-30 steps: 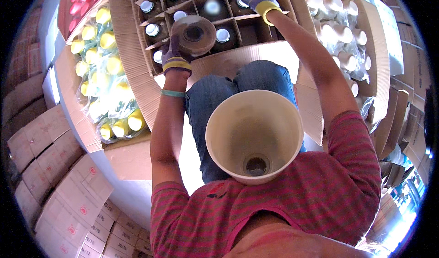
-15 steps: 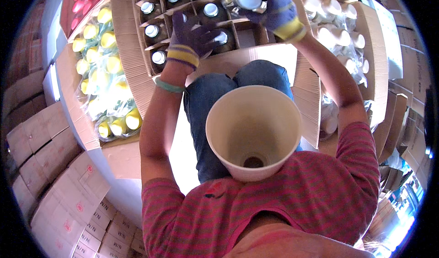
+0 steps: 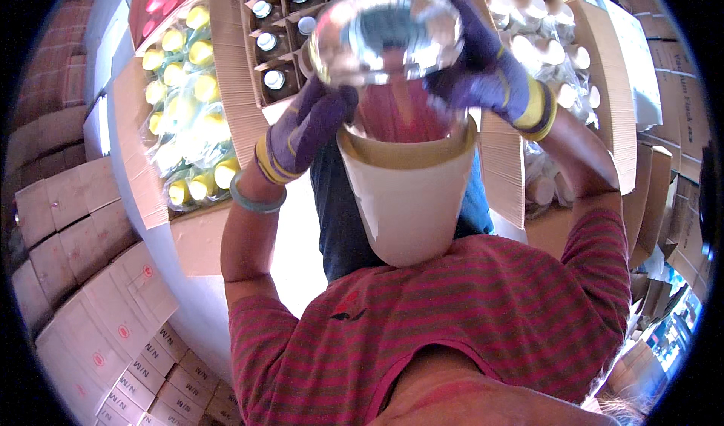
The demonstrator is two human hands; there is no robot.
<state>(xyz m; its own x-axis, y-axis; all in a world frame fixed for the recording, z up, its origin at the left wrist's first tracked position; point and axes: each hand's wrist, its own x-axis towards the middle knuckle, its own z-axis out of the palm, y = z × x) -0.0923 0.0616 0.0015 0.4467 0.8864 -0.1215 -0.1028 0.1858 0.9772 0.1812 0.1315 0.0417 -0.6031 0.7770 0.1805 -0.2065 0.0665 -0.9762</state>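
Note:
A mirror-silver glass flask liner (image 3: 388,37), its rounded end uppermost and blurred by motion, hangs over the mouth of a tall beige plastic casing (image 3: 411,199). The casing stands tilted on my lap against my shirt. My right hand (image 3: 490,79), in a purple and yellow knitted glove, grips the liner's right side. My left hand (image 3: 305,132), gloved alike, is closed at the liner's left, just beside the casing's rim; some of its fingertips are hidden behind the liner. The liner's lower part overlaps the casing's opening, and its silver surface reflects my red striped shirt.
Ahead is a divided carton (image 3: 264,94) of dark compartments with white-topped liners. To the left, an open carton (image 3: 147,192) holds yellow-capped items in plastic; to the right, another carton (image 3: 501,192) holds white-capped ones. Stacked boxes (image 3: 90,320) rise at lower left.
My right hand has brought the flask liner from the divided carton back toward me over the casing. My left hand has left the carton and come to the liner. The casing has tipped.

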